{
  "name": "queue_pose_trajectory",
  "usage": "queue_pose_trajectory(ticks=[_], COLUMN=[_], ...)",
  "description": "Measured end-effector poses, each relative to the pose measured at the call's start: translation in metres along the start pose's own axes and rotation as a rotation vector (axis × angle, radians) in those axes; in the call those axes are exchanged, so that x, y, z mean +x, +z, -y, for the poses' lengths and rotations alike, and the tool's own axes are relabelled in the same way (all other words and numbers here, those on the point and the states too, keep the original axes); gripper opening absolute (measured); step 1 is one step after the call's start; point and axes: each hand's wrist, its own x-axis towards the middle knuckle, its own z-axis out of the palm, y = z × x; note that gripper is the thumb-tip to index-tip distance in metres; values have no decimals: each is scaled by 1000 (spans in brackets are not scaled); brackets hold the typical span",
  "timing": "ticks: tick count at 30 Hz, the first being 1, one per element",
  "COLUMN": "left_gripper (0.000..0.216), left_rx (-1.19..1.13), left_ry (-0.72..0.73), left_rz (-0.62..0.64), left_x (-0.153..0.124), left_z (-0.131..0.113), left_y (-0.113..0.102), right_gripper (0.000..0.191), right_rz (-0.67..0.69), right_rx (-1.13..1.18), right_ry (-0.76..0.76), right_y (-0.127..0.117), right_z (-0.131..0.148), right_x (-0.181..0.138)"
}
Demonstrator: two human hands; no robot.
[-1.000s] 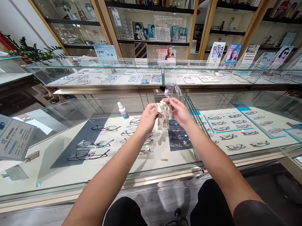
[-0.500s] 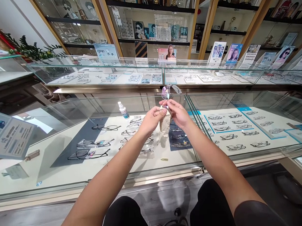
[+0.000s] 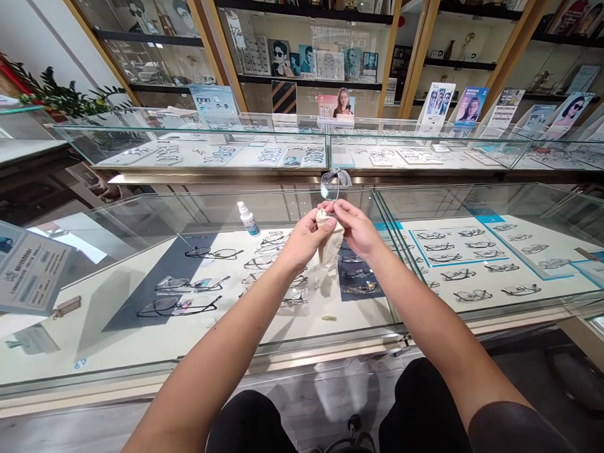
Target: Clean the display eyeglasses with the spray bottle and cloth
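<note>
Several things are spread from left to right across the glass display counter (image 3: 137,340). At the far left a printed card (image 3: 18,272) is stood on the glass. Under the glass, dark-framed spectacles (image 3: 178,305) are laid in rows on a grey mat, and further on a small white spray bottle (image 3: 248,219) is stood upright on top of the counter.

Above the middle of the counter the left hand (image 3: 302,238) is closed around a crumpled cream cloth (image 3: 329,242) — the cloth is pinched at its top and hangs down between the two hands. Just to its right the right hand (image 3: 357,227) is closed too, and a pair of clear-lensed glasses (image 3: 333,183) is gripped by its fingertips from below. The glasses are held above both hands, raised in front of the far showcase. They are seen nearly end-on, so their long axis seems to run away from the viewer, with the lenses upward; the exact direction cannot be told. The cloth is pressed against their lower end.

Further right, more frames (image 3: 463,243) are set out on a white panel with blue lines.
</note>
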Motion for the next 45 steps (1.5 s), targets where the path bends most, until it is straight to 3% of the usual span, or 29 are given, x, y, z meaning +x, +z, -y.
queue_pose_trajectory(ticks=[11, 17, 30, 39, 45], left_gripper=[56, 58, 61, 60, 63], left_rx=[7, -66, 40, 24, -32], left_ry=[-81, -71, 123, 15, -20], left_rz=[66, 102, -128, 10, -23], left_x=[-4, -4, 0, 2, -1], left_z=[1, 1, 8, 3, -1], left_y=[-1, -1, 1, -8, -2], right_gripper=[45, 43, 36, 37, 33], right_rz=[59, -5, 10, -103, -194], right_rx=[-51, -11, -165, -124, -39], right_ry=[-2, -31, -92, -49, -7], right_y=[1, -1, 12, 6, 6], right_z=[0, 2, -1, 3, 2], right_x=[-1, 1, -7, -4, -2])
